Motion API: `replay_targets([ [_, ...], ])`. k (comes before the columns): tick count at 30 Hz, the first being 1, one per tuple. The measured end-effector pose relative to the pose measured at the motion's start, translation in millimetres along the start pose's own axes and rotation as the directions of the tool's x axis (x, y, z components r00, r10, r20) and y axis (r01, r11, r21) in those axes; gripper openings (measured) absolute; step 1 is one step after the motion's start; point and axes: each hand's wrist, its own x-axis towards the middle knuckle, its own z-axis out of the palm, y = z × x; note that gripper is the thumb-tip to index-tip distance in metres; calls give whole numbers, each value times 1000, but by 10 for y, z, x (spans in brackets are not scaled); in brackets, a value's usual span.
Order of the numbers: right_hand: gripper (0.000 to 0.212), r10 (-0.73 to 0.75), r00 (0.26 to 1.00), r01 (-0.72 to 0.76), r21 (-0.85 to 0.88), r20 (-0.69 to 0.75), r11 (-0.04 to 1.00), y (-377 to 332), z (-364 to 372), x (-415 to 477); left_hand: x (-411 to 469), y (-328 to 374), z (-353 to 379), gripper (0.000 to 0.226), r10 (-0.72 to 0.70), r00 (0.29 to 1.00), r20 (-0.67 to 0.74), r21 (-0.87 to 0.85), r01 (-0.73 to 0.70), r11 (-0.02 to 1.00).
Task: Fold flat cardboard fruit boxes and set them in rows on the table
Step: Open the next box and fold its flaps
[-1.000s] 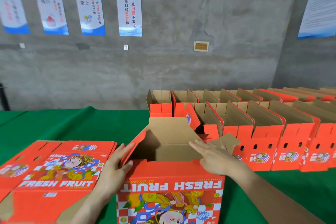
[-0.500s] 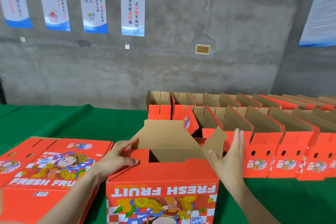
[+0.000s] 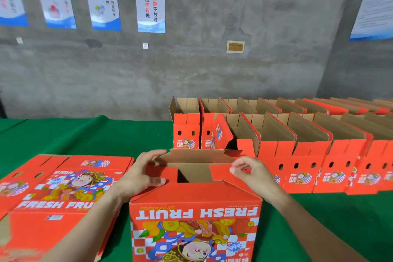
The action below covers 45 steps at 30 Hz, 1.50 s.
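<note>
Both end flaps now lie folded inward over the mouth of the upturned box (image 3: 195, 217); half a second ago the right one stood up. My left hand (image 3: 144, 174) grips the left flap, thumb on top, fingers curled over its far edge. My right hand (image 3: 253, 174) pinches the right flap's edge. The box stands straight ahead, long axis left to right, one hand at each end, equally near. The flat stack (image 3: 63, 187) lies just left of it, the finished rows (image 3: 297, 155) behind and to its right. Next, I judge, the far long flap comes down.

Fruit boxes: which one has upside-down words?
The standing box nearest the camera; its FRESH FRUIT is inverted, while the flat box at left reads normally.
</note>
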Motion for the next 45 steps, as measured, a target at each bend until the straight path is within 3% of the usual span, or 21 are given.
replay_targets([
  [3, 32, 61, 998, -63, -76, -36, 995, -25, 32, 104, 1, -27, -15, 36, -26, 1000, 18, 66, 24, 997],
  [5, 41, 139, 988, -133, -84, 69, 988, -58, 42, 145, 14, -24, -14, 25, -93, 995, 28, 23, 92, 995],
  [8, 59, 237, 948, -198, -191, 213, 962, -100, 79, 184, 40, 22, 15, 37, -134, 990, 53, -3, 135, 991],
  [11, 73, 304, 931, -234, -308, 201, 922, -189, 118, 226, 121, 41, 73, 43, -214, 976, 36, 280, 195, 940],
  [14, 77, 335, 920, -224, -431, 201, 874, -250, 149, 248, 184, 81, 115, 93, -318, 948, 20, 420, 281, 863],
  [15, 75, 336, 921, -215, -461, 198, 861, -257, 158, 244, 194, 92, 130, 100, -319, 948, 21, 447, 276, 851],
  [21, 74, 314, 942, -196, -562, 121, 803, -198, 263, 179, 177, 66, 230, 92, -264, 964, -40, 632, 229, 740],
  [27, 72, 275, 956, -157, -617, 100, 771, -152, 309, 159, 154, 62, 265, 83, -251, 966, -62, 658, 229, 717],
  [29, 68, 263, 955, -149, -542, 139, 827, -118, 263, 154, 140, 49, 222, 86, -254, 965, -70, 556, 249, 793],
  [32, 63, 251, 962, -236, -134, 109, 962, -16, 88, 159, 43, -16, 33, 83, -304, 941, -146, 91, 319, 943],
  [34, 56, 403, 913, -406, 203, 58, 891, 109, 23, 95, -102, -87, -64, 63, -415, 898, -144, -148, 396, 906],
  [35, 53, 489, 868, -493, 267, 87, 828, 180, 32, 25, -175, -122, -78, 52, -493, 868, -68, -183, 474, 861],
  [38, 53, 548, 792, -599, 172, 268, 782, 328, 166, -254, -332, -150, -84, 51, -570, 810, 137, -213, 586, 781],
  [42, 61, 424, 835, -501, 162, 351, 850, 71, 154, -313, -474, 49, -424, 46, -493, 863, 109, -318, 500, 805],
  [45, 64, 322, 872, -429, 260, 368, 865, -261, 84, -242, -587, 144, -811, 34, -335, 942, 8, -468, 300, 831],
])
